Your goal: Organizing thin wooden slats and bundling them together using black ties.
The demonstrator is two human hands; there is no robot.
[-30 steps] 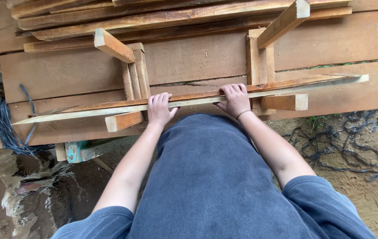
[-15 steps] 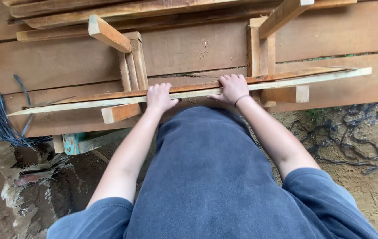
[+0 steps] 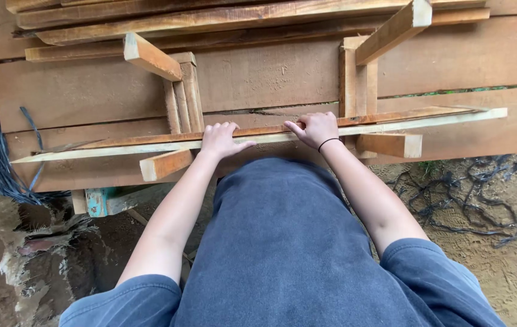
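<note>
Pressing down near its middle, the left hand (image 3: 221,140) and right hand (image 3: 314,129) are lying flat, fingers spread rather than gripping, on the long thin slat (image 3: 258,137), likely light and whippy, resting across the wooden frame (image 3: 355,79).

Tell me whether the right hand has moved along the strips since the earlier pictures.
No clear move: the right hand stays on the thin strips, just left of the right upright post.

Single view, head-mounted, looking steeply down and forward over the wearer's torso. Close range: both forearms fill the lower frame, reaching to the plank stack (image 3: 270,72) across the top. Ground shows left and right below the stack.
</note>
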